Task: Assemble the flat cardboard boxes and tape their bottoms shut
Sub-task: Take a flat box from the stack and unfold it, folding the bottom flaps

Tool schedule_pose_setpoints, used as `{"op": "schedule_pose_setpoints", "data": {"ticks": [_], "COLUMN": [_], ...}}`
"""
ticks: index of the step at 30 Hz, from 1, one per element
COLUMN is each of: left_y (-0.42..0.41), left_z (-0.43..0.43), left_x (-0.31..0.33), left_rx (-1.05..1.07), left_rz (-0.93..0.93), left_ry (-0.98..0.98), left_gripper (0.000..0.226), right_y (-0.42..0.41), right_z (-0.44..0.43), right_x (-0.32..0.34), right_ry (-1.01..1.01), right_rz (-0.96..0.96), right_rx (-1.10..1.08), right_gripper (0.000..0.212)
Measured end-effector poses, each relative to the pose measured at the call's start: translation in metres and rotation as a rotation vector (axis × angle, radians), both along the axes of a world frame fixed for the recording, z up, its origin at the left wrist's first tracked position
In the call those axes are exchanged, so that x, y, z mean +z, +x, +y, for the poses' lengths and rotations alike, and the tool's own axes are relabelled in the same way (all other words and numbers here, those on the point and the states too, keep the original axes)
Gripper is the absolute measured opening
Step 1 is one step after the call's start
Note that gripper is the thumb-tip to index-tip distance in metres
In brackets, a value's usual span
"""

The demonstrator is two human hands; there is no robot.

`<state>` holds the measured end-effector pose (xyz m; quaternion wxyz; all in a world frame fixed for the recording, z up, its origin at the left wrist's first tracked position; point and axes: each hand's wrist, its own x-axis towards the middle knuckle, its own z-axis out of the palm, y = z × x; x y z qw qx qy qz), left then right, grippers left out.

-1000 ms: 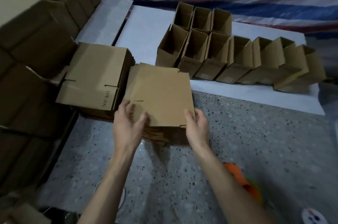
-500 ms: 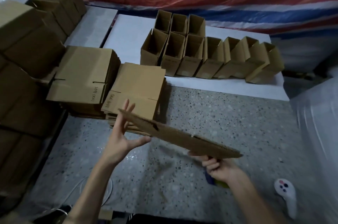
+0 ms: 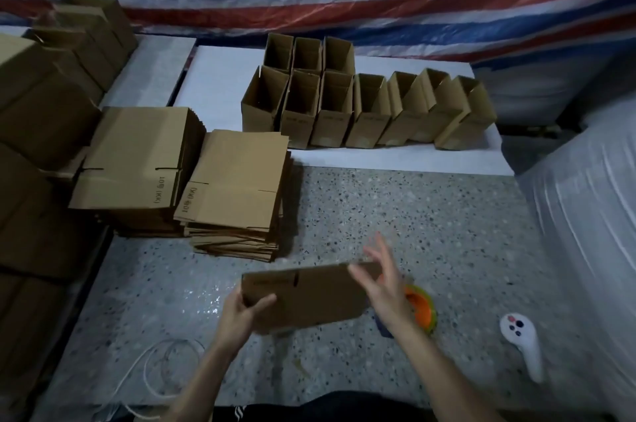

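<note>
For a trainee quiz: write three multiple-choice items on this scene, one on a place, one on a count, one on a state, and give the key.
1. Where does the controller lie?
A on a flat stack
B on the floor, far right
C inside an open box

2. How many open boxes stand in the back row?
A two
B three
C five

3. What is the left hand doing?
A gripping the flat box
B resting on the floor
C holding the tape

Key:
1. B: it lies on bare speckled floor.
2. B: three stand behind the longer row.
3. A: its thumb curls over the flat box's left end.
</note>
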<state>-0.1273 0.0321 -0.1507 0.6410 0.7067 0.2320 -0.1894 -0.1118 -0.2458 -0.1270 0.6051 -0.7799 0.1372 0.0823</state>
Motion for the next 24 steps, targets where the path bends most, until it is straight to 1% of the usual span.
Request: {"op": "schedule_pose_setpoints", "data": {"ticks": [1, 3, 4, 7, 8, 9, 12, 15, 18, 21, 24], "left_y": [-0.004, -0.005, -0.004, 0.003, 0.005, 0.008, 0.014, 0.018, 0.022, 0.026, 0.032], "left_z": [-0.003, -0.008, -0.011, -0.023, -0.026, -0.029, -0.039, -0.045, -0.043, -0.041, -0.043], "left_x": [-0.011, -0.026, -0.028, -0.019, -0.016, -0.011, -0.001, 0.005, 0.004, 0.002, 0.003], "left_rx": [0.008, 0.055, 0.087, 0.11, 0.103, 0.107, 0.137, 0.146, 0.122, 0.078, 0.08], "left_rz": [0.014, -0.009, -0.026, -0.103, -0.122, -0.134, -0.185, -0.253, -0.231, -0.221, -0.202], "left_ry": [0.025, 0.17, 0.253, 0.396, 0.421, 0.436, 0.524, 0.587, 0.626, 0.685, 0.687], "left_gripper": [0.044, 0.049, 0.056, 0.094, 0.104, 0.109, 0.112, 0.107, 0.103, 0.106, 0.111], "right_y": [-0.002, -0.003, -0.002, 0.005, 0.006, 0.006, 0.006, 0.005, 0.006, 0.006, 0.003], "right_z": [0.004, 0.011, 0.015, 0.026, 0.028, 0.029, 0.028, 0.027, 0.028, 0.029, 0.029], "right_x": [-0.008, -0.021, -0.022, -0.019, -0.019, -0.019, -0.019, -0.022, -0.022, -0.018, -0.015], "right_ry": [-0.124, -0.33, -0.381, -0.398, -0.4, -0.407, -0.431, -0.461, -0.451, -0.421, -0.407], "right_rz": [0.018, -0.016, -0.016, 0.04, 0.049, 0.057, 0.02, -0.01, -0.005, -0.008, -0.044], "right_rx": [0.039, 0.052, 0.051, 0.013, 0.0, -0.012, 0.005, 0.026, 0.012, 0.007, 0.0], "right_gripper": [0.061, 0.027, 0.021, 0.026, 0.026, 0.025, 0.023, 0.024, 0.028, 0.029, 0.032]}}
